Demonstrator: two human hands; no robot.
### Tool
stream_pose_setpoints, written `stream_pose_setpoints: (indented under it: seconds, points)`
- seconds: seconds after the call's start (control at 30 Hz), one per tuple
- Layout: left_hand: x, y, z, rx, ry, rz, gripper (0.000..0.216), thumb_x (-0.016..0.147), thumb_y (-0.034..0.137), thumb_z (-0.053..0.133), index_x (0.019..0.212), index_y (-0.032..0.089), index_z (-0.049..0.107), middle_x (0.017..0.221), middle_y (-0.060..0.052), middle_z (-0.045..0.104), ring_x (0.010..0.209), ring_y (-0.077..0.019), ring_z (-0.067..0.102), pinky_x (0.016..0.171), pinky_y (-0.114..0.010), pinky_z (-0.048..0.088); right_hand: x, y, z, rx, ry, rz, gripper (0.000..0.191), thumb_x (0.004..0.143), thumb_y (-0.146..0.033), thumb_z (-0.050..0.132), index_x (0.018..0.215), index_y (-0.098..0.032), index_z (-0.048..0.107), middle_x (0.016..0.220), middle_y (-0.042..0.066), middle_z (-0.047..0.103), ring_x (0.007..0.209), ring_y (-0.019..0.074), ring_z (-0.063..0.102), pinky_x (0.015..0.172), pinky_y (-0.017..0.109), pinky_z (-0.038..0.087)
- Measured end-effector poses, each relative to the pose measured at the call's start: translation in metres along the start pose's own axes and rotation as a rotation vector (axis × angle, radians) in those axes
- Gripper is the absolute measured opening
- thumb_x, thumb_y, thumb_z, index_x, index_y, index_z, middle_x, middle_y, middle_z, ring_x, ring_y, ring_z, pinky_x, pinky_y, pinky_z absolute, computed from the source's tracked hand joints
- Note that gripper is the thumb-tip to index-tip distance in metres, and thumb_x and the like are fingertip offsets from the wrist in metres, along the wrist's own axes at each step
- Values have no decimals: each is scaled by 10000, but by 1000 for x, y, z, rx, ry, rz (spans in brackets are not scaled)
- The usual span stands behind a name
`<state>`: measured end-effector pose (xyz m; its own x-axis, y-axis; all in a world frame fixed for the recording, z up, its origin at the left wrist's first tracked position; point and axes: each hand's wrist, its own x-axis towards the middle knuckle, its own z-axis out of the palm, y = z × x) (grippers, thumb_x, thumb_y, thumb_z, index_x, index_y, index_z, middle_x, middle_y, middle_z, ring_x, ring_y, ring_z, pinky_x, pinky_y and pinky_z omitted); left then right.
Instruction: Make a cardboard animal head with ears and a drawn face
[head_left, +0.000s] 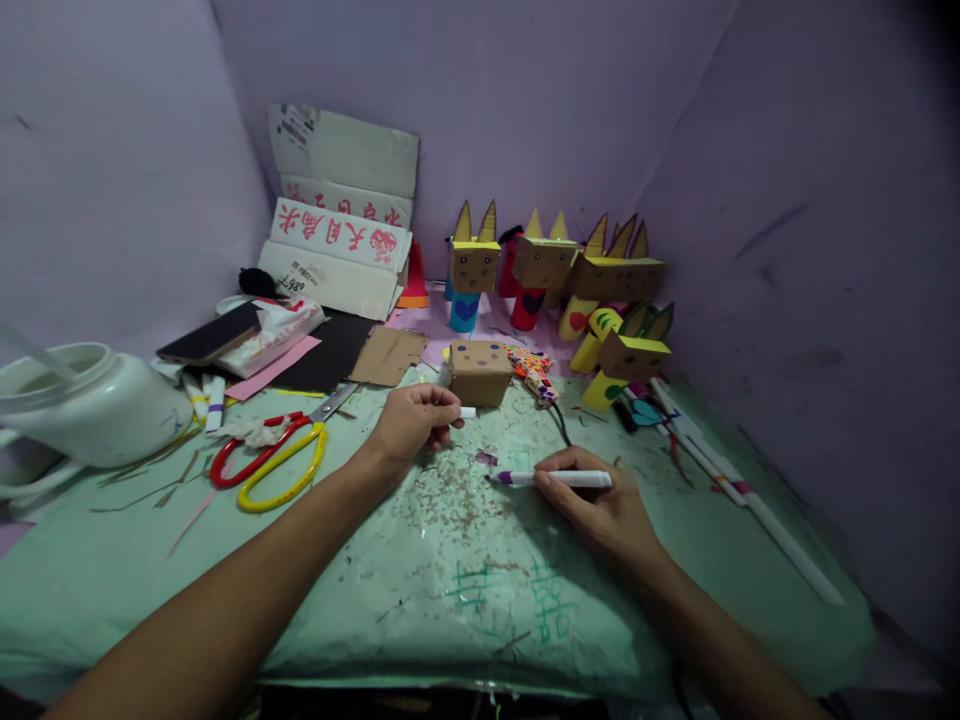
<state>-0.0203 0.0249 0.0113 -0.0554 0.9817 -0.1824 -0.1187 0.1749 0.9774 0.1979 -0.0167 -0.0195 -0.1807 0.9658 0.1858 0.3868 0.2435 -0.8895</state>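
My left hand point(420, 420) is closed, pinching a small white marker cap point(468, 412) between thumb and fingers, just in front of a small cardboard box point(478, 375). Dark dots mark the box's upper face. Held near level in my right hand point(600, 500) is a white and purple marker point(581, 479), its bare dark tip pointing left above the table. A purple scrap point(486, 458) lies between my hands. Crumbs point(450, 510) are scattered below it.
Red and yellow scissors point(281, 455) lie left, near a white teapot point(112, 400). Several cardboard-headed figures with horns, including a blue one point(465, 312), stand behind. Folded cardboard point(341, 215) leans on the wall. At right lie long white sticks point(787, 545).
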Motion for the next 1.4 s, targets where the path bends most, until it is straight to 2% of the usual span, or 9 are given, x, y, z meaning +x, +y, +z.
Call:
stream_pose_setpoints:
  seconds: [0.2, 0.43, 0.67, 0.83, 0.93, 1.2, 1.3, 1.4]
  points:
    - [0, 0, -1, -1, 2, 0, 64, 641, 108, 646, 619, 144, 598, 512, -3, 615, 361, -56, 462, 342, -158, 316, -1, -3, -1, 4, -39, -17, 130, 736, -300, 635, 722, -171, 646, 556, -12, 578, 451, 104, 441, 418, 215, 318]
    - [0, 0, 0, 2, 11, -3, 73, 644, 86, 622, 611, 145, 594, 500, 2, 611, 350, -57, 457, 332, -157, 313, 0, -4, -3, 70, -109, -78, 50, 691, -233, 621, 686, -187, 640, 640, 24, 637, 558, 152, 549, 476, 239, 400]
    - [0, 1, 0, 12, 13, -12, 87, 663, 76, 615, 616, 142, 588, 504, -1, 612, 347, -53, 454, 332, -155, 311, 3, -10, 0, 53, -29, 15, 179, 764, -331, 630, 849, -181, 676, 674, 16, 658, 533, 128, 530, 470, 221, 381]
    - [2, -2, 0, 22, 32, -45, 101, 667, 62, 599, 616, 144, 573, 491, 3, 596, 340, -54, 442, 319, -157, 293, 11, -13, 6, 88, -124, 57, 208, 743, -358, 656, 835, -172, 679, 625, 1, 624, 503, 114, 495, 446, 213, 346]
    - [3, -4, -1, 27, 45, -74, 106, 673, 60, 589, 616, 144, 561, 484, 4, 586, 338, -54, 434, 313, -155, 284, 13, -9, 8, 85, -126, 69, 206, 748, -353, 646, 825, -166, 681, 615, 1, 616, 495, 106, 478, 441, 211, 330]
    - [4, -6, -1, 31, 46, -98, 102, 675, 63, 587, 623, 145, 552, 475, 11, 574, 339, -54, 429, 306, -147, 281, 10, -7, 9, 7, -164, -1, 185, 739, -320, 636, 815, -162, 695, 601, 9, 623, 484, 104, 462, 448, 221, 318]
    - [4, -6, -1, 35, 38, -87, 102, 671, 65, 590, 618, 143, 554, 480, 11, 577, 341, -52, 430, 309, -146, 283, 11, -6, 9, 52, -145, 50, 203, 726, -344, 657, 809, -161, 690, 605, 8, 619, 499, 108, 467, 459, 223, 329]
    - [4, -5, 0, 40, 24, -65, 93, 673, 66, 589, 621, 140, 566, 500, 7, 590, 348, -51, 438, 317, -147, 296, 13, -4, 8, 170, -54, 152, 251, 726, -400, 661, 809, -163, 664, 606, 9, 620, 508, 117, 484, 466, 227, 351]
